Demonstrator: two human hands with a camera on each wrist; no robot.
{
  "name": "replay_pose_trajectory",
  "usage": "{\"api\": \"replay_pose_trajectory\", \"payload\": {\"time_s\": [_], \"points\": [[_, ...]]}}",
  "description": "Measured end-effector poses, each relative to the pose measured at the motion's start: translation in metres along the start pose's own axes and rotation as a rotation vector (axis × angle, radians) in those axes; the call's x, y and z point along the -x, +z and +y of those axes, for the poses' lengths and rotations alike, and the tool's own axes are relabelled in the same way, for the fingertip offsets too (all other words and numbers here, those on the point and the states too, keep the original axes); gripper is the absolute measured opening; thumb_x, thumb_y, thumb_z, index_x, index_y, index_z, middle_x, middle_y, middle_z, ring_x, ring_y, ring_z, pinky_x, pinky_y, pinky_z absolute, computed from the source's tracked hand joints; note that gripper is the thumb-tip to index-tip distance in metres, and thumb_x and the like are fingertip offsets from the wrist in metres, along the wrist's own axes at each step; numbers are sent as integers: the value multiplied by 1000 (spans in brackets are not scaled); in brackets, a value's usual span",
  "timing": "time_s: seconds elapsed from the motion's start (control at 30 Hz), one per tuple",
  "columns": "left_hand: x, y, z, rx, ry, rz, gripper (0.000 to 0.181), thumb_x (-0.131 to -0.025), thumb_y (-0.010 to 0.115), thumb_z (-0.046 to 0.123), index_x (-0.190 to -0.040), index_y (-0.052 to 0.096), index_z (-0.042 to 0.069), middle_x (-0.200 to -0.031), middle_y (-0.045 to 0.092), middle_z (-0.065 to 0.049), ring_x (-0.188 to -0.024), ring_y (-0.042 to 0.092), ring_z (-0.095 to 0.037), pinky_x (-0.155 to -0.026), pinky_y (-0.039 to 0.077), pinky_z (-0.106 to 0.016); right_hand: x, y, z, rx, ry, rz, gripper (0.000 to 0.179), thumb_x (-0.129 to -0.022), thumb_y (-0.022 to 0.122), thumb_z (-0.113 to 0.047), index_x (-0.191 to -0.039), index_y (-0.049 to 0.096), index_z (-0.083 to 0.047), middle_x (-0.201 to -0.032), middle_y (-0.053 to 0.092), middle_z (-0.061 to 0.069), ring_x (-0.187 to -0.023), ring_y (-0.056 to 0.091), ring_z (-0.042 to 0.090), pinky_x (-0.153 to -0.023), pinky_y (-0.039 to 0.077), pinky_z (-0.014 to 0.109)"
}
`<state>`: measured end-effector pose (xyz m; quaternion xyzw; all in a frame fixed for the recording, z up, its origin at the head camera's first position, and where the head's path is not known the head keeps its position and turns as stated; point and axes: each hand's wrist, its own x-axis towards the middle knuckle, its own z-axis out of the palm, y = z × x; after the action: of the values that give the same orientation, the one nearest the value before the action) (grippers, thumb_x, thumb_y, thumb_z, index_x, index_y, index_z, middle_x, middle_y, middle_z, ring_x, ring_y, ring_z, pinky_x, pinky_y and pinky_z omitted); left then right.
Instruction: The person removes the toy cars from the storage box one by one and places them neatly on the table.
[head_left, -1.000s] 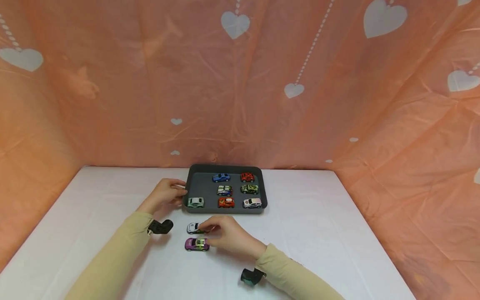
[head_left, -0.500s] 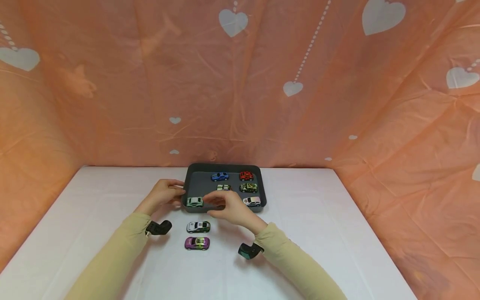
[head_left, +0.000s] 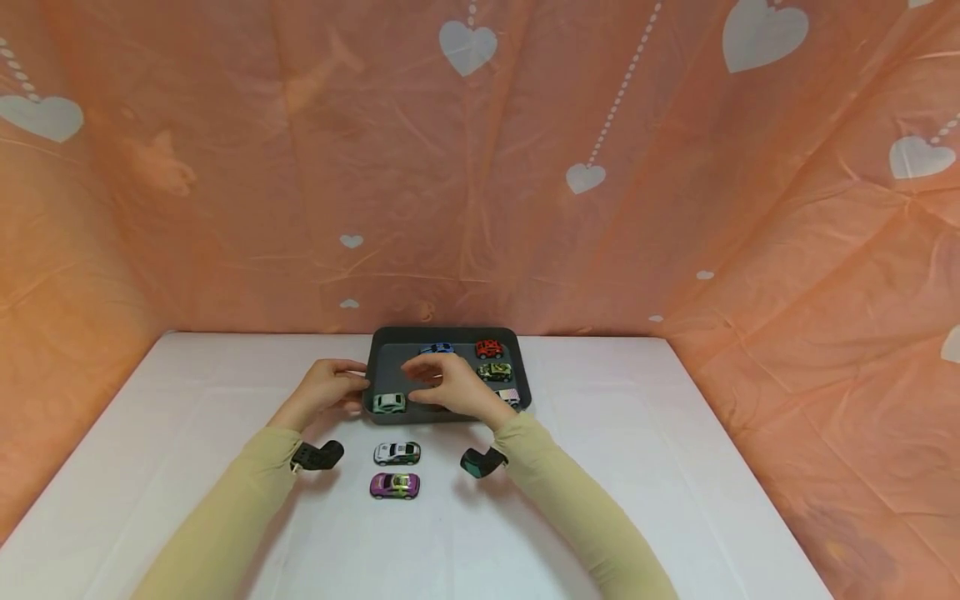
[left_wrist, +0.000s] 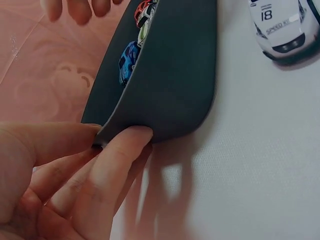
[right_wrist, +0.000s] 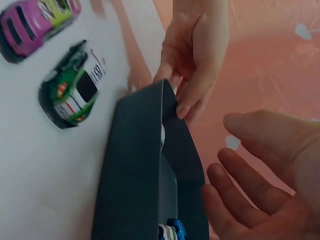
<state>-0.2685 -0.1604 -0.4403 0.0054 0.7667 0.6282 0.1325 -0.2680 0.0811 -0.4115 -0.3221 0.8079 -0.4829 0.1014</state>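
My left hand (head_left: pixel 330 390) pinches the left end of the dark grey tray (head_left: pixel 390 367); in the left wrist view, thumb and fingers (left_wrist: pixel 122 150) grip its rim. Over the tray's middle hovers my right hand (head_left: pixel 453 387), fingers apart and loosely bent, holding nothing. It hides some toy cars beneath it. A pale green toy car (head_left: pixel 389 403) sits in the tray's near left corner. Further right are a red toy car (head_left: pixel 489 349), a camouflage toy car (head_left: pixel 495 372) and a partly covered white toy car (head_left: pixel 509 397). A blue toy car (head_left: pixel 437 347) shows behind my right hand.
In front of the tray, a white-and-green toy car (head_left: pixel 397 453) and a purple toy car (head_left: pixel 394 486) stand on the white tabletop (head_left: pixel 337 542). An orange curtain (head_left: pixel 465 208) with hearts rises behind the tray. Each wrist bears a small black camera (head_left: pixel 483 462).
My right hand has moved away from the two toy cars on the table, forward over the tray. The left hand keeps its hold on the tray's left end.
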Motion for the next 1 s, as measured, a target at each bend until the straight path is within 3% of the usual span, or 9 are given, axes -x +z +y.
{"api": "replay_pose_trajectory", "payload": {"time_s": [0.27,0.67,1.0], "points": [[0,-1,1,-8,-8,-12,47,-91,58,0,-132,43,-17,-107,64,-30,-70,67,-14,-60,58,-27,-16,-2,7,9,56,-67,45,-84,74,-4,-126,59,1,-124,61,15,-113,57,30,-90,49,22],[1,-1,5,-31,-7,-26,47,-92,58,2,-133,42,-17,-111,62,-31,-75,68,-16,-62,58,-28,-29,3,14,-11,145,-144,46,-84,73,-3,-128,58,1,-125,60,14,-113,57,27,-89,49,23],[-1,0,4,-27,-22,-19,45,-91,58,0,-131,45,-16,-111,62,-31,-72,67,-15,-61,58,-28,-33,12,16,5,172,-188,46,-83,72,3,-127,59,1,-126,60,14,-110,59,26,-84,51,23]]}}
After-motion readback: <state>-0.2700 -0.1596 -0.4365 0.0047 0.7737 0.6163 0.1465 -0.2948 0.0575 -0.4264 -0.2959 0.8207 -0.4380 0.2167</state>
